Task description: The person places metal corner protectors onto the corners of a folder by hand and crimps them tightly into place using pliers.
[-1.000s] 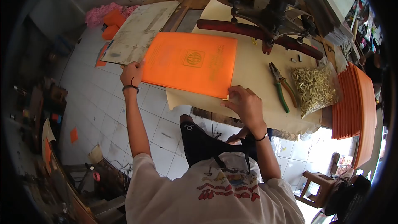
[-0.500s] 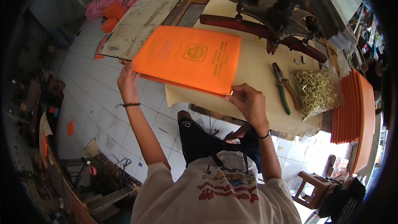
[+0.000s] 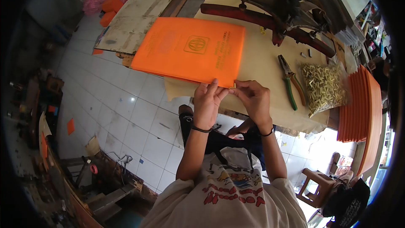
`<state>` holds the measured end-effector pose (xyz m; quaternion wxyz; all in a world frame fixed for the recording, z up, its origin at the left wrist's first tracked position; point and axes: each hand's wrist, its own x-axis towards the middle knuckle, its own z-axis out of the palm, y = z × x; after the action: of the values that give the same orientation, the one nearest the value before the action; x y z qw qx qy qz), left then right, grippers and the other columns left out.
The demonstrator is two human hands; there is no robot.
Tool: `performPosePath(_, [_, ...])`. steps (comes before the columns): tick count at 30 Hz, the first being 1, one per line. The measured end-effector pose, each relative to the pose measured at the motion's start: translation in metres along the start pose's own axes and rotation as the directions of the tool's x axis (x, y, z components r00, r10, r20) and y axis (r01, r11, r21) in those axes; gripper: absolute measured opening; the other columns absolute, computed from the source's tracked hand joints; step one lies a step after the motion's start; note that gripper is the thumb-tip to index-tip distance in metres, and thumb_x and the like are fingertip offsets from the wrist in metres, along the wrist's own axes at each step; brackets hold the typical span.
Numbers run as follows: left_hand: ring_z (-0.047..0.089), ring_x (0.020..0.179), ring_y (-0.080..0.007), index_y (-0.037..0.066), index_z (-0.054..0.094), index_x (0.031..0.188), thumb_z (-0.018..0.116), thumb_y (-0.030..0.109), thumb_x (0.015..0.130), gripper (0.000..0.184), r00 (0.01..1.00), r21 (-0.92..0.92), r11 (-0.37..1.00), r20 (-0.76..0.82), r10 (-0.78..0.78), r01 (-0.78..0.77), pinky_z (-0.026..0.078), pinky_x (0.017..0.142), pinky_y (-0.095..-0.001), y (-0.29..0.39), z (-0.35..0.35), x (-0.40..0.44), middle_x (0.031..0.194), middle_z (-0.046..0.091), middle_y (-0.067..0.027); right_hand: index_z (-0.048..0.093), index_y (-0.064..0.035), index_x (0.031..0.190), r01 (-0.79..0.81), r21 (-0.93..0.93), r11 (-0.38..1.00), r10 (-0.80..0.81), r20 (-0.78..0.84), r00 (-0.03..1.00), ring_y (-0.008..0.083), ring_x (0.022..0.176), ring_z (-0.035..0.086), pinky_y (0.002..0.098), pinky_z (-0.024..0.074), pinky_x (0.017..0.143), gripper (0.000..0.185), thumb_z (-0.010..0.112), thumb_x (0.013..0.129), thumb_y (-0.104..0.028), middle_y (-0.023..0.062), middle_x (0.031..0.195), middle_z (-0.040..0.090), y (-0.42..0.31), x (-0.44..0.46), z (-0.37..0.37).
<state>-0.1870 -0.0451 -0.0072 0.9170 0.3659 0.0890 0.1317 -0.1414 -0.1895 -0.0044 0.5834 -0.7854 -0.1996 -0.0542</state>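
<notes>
An orange folder (image 3: 185, 50) with a printed emblem and lettering lies on the brown paper (image 3: 263, 59) covering the bench, its near edge jutting over the front. My left hand (image 3: 206, 103) grips that near edge close to the right corner, fingers on the cover. At the same corner, my right hand (image 3: 255, 101) pinches a small gold-coloured metal corner piece (image 3: 233, 85), partly hidden by the fingertips. Whether the piece is fully seated on the corner I cannot tell.
Green-and-orange-handled pliers (image 3: 288, 82) lie right of the folder, beside a clear bag of gold metal pieces (image 3: 322, 86). A stack of orange folders (image 3: 358, 105) stands at the far right. A dark machine with a red bar (image 3: 240, 14) overhangs the back of the bench.
My left hand has left the folder's left corner and come right to the near edge beside my right hand. My right hand has stayed at the right corner.
</notes>
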Motion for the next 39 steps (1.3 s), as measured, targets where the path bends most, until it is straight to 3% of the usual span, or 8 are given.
performPosePath(12, [0.064,0.108,-0.0205,-0.002,0.055,0.122,0.054,0.021,0.103,0.03,0.996,0.064,0.997,-0.074,-0.039,0.044,0.051,0.095,-0.0371,0.0,0.001,-0.036,0.116,0.065,-0.0108,0.073,-0.0025,0.092,0.085,-0.239,0.967,-0.118,-0.128,0.985,0.0247,0.083,0.069,0.0359,0.0554,0.073,0.028,0.086,0.069,-0.012,0.0079,0.087,0.072,-0.014,-0.038,0.016])
performPosePath(15, [0.065,0.106,-0.02,-0.003,0.056,0.121,0.052,0.021,0.103,0.03,0.996,0.038,0.998,-0.066,-0.056,0.059,0.051,0.093,-0.0366,0.002,0.002,-0.048,0.114,0.065,-0.011,0.073,-0.0023,0.095,0.216,-0.164,0.963,-0.234,-0.098,0.967,0.0241,0.082,0.068,0.0353,0.0553,0.072,0.031,0.087,0.068,-0.011,0.0085,0.089,0.072,-0.009,-0.047,0.011])
performPosePath(18, [0.066,0.104,-0.0202,-0.003,0.055,0.119,0.052,0.021,0.103,0.03,0.996,0.049,0.995,-0.046,-0.081,0.083,0.052,0.092,-0.0365,0.002,-0.001,-0.057,0.112,0.066,-0.0117,0.073,-0.0012,0.097,0.201,-0.156,0.967,-0.212,-0.055,0.976,0.0224,0.08,0.067,0.0322,0.0552,0.069,0.032,0.086,0.069,-0.008,0.0094,0.091,0.072,-0.012,-0.059,0.004])
performPosePath(24, [0.067,0.101,-0.0213,-0.004,0.054,0.118,0.052,0.018,0.102,0.027,0.997,0.056,0.996,-0.01,-0.073,0.074,0.053,0.092,-0.0373,-0.001,0.009,-0.061,0.11,0.066,-0.0122,0.073,0.0011,0.1,0.145,-0.037,0.989,-0.149,-0.178,0.973,0.0175,0.076,0.066,0.0267,0.054,0.064,0.03,0.084,0.072,-0.004,0.0105,0.09,0.072,-0.013,-0.071,0.003])
performPosePath(30, [0.066,0.103,-0.0213,-0.002,0.055,0.119,0.054,0.013,0.1,0.024,0.997,0.123,0.99,0.011,-0.075,0.073,0.053,0.094,-0.0383,-0.008,0.024,-0.058,0.112,0.065,-0.0112,0.071,0.0024,0.109,0.05,-0.07,0.996,-0.063,-0.201,0.978,0.018,0.076,0.067,0.0267,0.0537,0.07,0.035,0.081,0.076,-0.002,0.0116,0.09,0.072,-0.014,-0.077,-0.006])
performPosePath(33, [0.065,0.105,-0.0215,-0.002,0.056,0.118,0.055,0.011,0.1,0.022,0.993,0.117,0.989,0.052,-0.102,0.096,0.052,0.095,-0.0387,-0.017,0.034,-0.056,0.113,0.064,-0.0109,0.07,0.0026,0.112,-0.053,0.058,0.997,0.067,-0.259,0.963,0.0162,0.08,0.068,0.027,0.0541,0.073,0.035,0.08,0.078,-0.002,0.0121,0.094,0.072,-0.005,-0.081,-0.012])
performPosePath(36, [0.065,0.106,-0.0217,-0.003,0.056,0.118,0.055,0.01,0.099,0.022,0.985,0.144,0.981,0.092,-0.145,0.131,0.051,0.098,-0.0398,-0.024,0.043,-0.05,0.115,0.064,-0.0113,0.069,0.0033,0.112,-0.195,0.366,0.91,0.295,-0.242,0.924,0.0141,0.085,0.068,0.0263,0.0543,0.075,0.033,0.078,0.08,0.0,0.0127,0.097,0.072,-0.003,-0.078,-0.024])
performPosePath(39, [0.064,0.108,-0.0219,-0.003,0.056,0.118,0.056,0.009,0.099,0.023,0.983,0.178,0.973,0.078,-0.165,0.15,0.05,0.099,-0.0406,-0.032,0.055,-0.047,0.116,0.064,-0.0123,0.069,0.005,0.11,-0.235,0.358,0.904,0.311,-0.17,0.935,0.0138,0.087,0.069,0.0266,0.0553,0.076,0.031,0.077,0.081,0.0,0.0124,0.1,0.072,-0.011,-0.066,-0.048])
